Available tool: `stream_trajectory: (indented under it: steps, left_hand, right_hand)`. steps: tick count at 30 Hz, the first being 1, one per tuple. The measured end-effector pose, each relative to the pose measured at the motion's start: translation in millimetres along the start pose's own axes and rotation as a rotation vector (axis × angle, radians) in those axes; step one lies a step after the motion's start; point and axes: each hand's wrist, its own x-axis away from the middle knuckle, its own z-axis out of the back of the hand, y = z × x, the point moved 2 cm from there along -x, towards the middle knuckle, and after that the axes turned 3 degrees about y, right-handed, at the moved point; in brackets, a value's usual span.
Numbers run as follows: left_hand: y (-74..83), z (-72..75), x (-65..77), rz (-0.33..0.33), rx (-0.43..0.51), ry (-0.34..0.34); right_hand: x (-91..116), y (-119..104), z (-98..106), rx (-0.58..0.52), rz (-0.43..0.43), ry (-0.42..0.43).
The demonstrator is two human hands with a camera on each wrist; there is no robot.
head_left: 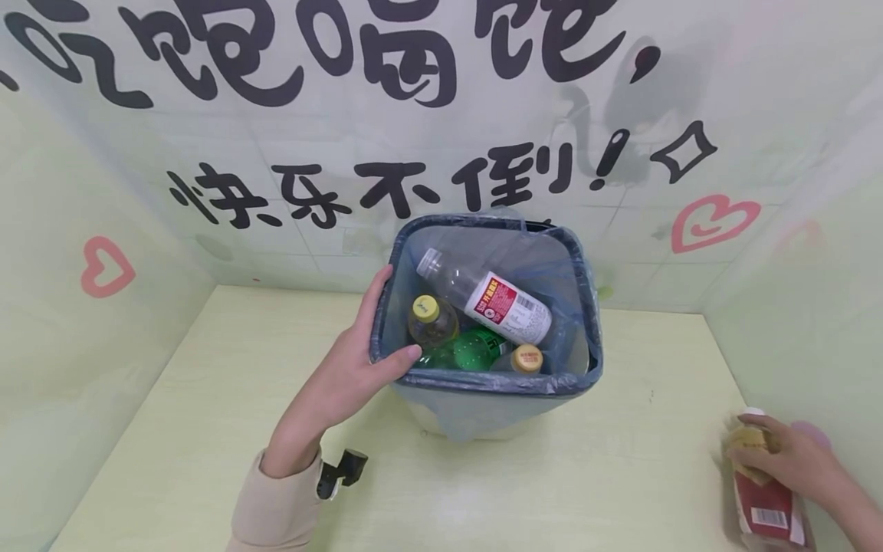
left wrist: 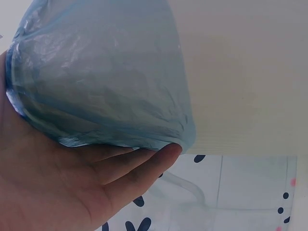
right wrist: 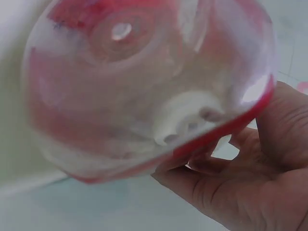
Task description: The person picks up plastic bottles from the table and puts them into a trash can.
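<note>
A trash bin (head_left: 476,406) with a blue translucent liner (left wrist: 110,72) stands against the back wall in the head view. My left hand (head_left: 348,372) holds its left edge, thumb over the rim and fingers along the outer side. Inside lie a clear bottle with a red and white label (head_left: 510,307), a yellow-capped bottle (head_left: 431,326), a green bottle (head_left: 476,349) and an orange-capped bottle (head_left: 526,359). At the far right, my right hand (head_left: 793,460) grips a plastic bottle with a red label (head_left: 766,502) and white cap. Its clear base (right wrist: 120,96) fills the right wrist view.
The bin stands on a pale yellow table (head_left: 621,475). Behind it rises a white wall (head_left: 483,123) with large black lettering. Side walls close in at left (head_left: 90,345) and right (head_left: 821,268). A small black device (head_left: 341,471) sticks out from the left sleeve (head_left: 276,498).
</note>
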Motion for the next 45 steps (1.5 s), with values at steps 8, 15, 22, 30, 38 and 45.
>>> stream_trajectory:
  steps: [8, 15, 22, 30, 38, 45]
  left_hand:
    - [0.6, -0.4, 0.4, -0.003, 0.002, -0.001]
    - [0.1, -0.4, 1.0, -0.006, 0.007, 0.000]
    - [-0.9, -0.1, 0.1, -0.009, -0.012, 0.002]
    - [-1.2, 0.3, 0.1, -0.007, -0.018, 0.000]
    - [-1.1, -0.1, -0.4, -0.009, -0.031, 0.005]
    - [-2.3, -0.3, 0.0, -0.009, -0.041, 0.008]
  right_hand:
    - [-5.3, -5.5, 24.8, 0.029, -0.090, -0.073]
    - [-5.6, -9.9, 31.5, 0.040, -0.077, -0.060]
    - [-4.7, -18.5, 38.7, 0.058, -0.045, -0.039]
    - [-5.7, -31.9, 56.0, 0.058, -0.036, -0.031]
    - [-9.5, -37.7, 64.0, 0.030, -0.078, -0.044]
    - [-9.2, -44.9, 66.0, 0.030, -0.080, -0.051]
